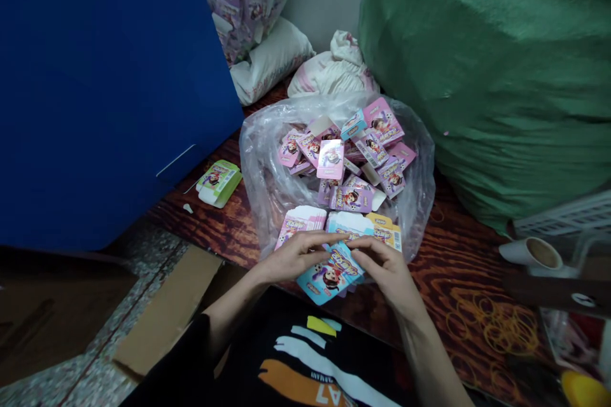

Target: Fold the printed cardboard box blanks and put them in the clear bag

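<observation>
Both of my hands hold a small stack of flat light-blue printed cartons [328,276] just above my lap. My left hand [292,257] grips the stack's left edge with fingers curled over the top. My right hand [386,267] pinches the right edge. Right behind the hands, stacks of flat pink, blue and yellow cartons [334,224] stand on edge at the mouth of a clear plastic bag [260,159]. Deeper in the bag lie several folded pink cartons [351,152] in a loose heap.
A green carton [218,182] lies on the dark wooden surface [458,267] left of the bag. A blue panel [105,82] fills the left, a big green sack [491,70] the right. White sacks [329,70] sit behind. Tape roll [533,253] and rubber bands [496,324] lie right.
</observation>
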`<action>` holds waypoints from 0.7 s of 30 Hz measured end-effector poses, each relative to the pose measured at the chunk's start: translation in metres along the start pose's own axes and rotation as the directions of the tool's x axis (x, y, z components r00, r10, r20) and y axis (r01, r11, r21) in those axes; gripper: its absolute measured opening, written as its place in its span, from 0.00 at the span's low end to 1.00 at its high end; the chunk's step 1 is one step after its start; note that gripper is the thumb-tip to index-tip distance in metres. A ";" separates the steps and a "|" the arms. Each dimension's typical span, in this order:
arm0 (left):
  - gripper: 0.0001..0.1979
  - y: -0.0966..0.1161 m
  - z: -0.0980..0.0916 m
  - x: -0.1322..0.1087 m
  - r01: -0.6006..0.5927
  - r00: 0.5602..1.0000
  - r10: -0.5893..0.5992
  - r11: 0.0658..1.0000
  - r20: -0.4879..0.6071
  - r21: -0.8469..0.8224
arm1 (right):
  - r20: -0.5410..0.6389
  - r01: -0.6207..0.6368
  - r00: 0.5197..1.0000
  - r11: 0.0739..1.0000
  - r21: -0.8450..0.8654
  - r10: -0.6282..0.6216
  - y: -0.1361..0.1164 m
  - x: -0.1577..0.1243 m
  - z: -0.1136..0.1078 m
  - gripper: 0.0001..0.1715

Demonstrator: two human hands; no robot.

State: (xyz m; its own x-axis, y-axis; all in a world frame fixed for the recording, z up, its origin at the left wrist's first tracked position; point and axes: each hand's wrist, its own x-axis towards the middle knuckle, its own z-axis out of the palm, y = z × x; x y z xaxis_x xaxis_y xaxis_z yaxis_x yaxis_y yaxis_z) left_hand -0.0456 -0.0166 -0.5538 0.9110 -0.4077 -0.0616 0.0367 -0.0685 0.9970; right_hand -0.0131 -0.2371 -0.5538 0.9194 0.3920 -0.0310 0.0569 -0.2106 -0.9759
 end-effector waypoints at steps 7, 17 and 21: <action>0.24 0.000 0.001 -0.001 0.097 0.993 -0.095 0.995 0.070 -0.027 | 0.095 -0.006 0.995 1.000 -0.018 0.008 0.000 0.003 -0.001 0.07; 0.25 -0.004 0.005 -0.004 0.184 0.983 -0.170 0.948 0.075 -0.260 | 0.203 -0.069 0.978 0.992 0.102 0.047 -0.002 0.000 -0.011 0.16; 0.24 -0.006 0.001 -0.003 0.117 0.993 -0.113 0.972 0.028 -0.203 | 0.227 -0.200 0.958 0.975 0.092 0.175 -0.003 0.000 -0.009 0.17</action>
State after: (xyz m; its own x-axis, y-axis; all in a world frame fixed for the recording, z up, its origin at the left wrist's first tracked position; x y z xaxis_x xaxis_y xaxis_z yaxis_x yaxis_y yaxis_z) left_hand -0.0492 -0.0161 -0.5597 0.8890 -0.4228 -0.1756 0.2256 0.0708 0.9716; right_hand -0.0096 -0.2443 -0.5492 0.8027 0.5416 -0.2497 -0.1647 -0.2011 -0.9656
